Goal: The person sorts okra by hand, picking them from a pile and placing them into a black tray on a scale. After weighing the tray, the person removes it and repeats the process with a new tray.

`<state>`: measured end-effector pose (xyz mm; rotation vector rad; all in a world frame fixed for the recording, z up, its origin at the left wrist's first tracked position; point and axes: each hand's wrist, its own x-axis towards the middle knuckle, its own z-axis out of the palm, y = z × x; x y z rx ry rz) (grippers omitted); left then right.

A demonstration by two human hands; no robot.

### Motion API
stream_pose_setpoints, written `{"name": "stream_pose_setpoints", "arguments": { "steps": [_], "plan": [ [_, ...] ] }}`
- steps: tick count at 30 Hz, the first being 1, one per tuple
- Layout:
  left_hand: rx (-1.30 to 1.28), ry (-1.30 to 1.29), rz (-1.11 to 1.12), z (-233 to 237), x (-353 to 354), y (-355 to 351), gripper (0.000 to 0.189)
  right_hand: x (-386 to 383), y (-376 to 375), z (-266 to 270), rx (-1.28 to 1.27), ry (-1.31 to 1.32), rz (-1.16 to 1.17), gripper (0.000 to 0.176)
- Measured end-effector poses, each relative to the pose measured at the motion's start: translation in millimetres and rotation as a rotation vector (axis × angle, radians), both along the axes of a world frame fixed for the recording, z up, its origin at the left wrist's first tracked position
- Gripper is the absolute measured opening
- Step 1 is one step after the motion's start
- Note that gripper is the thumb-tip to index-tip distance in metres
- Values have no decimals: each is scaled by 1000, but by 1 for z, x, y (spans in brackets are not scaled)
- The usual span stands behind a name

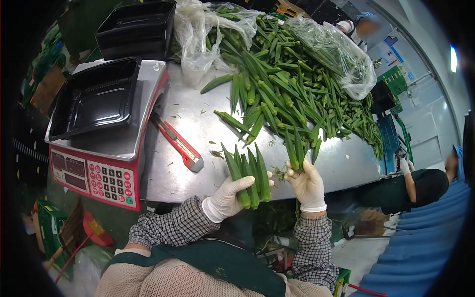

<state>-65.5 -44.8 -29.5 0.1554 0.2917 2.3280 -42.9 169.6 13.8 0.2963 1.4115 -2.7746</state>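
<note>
White gloves cover both hands. Several okra pods (253,171) lie side by side in my left hand (236,190), whose thumb presses across them. My right hand (307,187) pinches a few more okra pods (295,151) by their stem ends, tips pointing away from me. Both hands are above the near edge of the metal table (193,104). Beyond them spreads a large heap of okra (287,84), partly under clear plastic bags (334,54). To the left of my left hand lies a red box cutter (180,146).
On the left a red-and-silver scale (94,180) carries a black plastic tray (99,96). More black trays (136,27) are stacked behind it. One co-worker (415,190) is at the right, another person (363,29) at the back. A red dustpan (96,230) stands on the floor.
</note>
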Motion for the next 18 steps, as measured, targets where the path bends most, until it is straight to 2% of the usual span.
{"name": "stream_pose_setpoints", "arguments": {
  "steps": [5, 8, 12, 15, 18],
  "plan": [
    [-42, 47, -4, -3, -1, 0, 51, 2, -5, -3, 54, -6, -20, 24],
    [-16, 25, 12, -2, 0, 1, 43, 2, -1, -8, 61, -14, -36, 23],
    [-18, 32, 10, -2, 0, 1, 43, 3, 0, -9, 33, -15, -46, 22],
    [-27, 43, 16, -2, 0, 0, 43, 2, 9, -8, 394, -81, -146, 22],
    [-28, 29, 10, -4, 0, 1, 42, 1, 16, 0, 908, -113, -342, 22]
  ]
}}
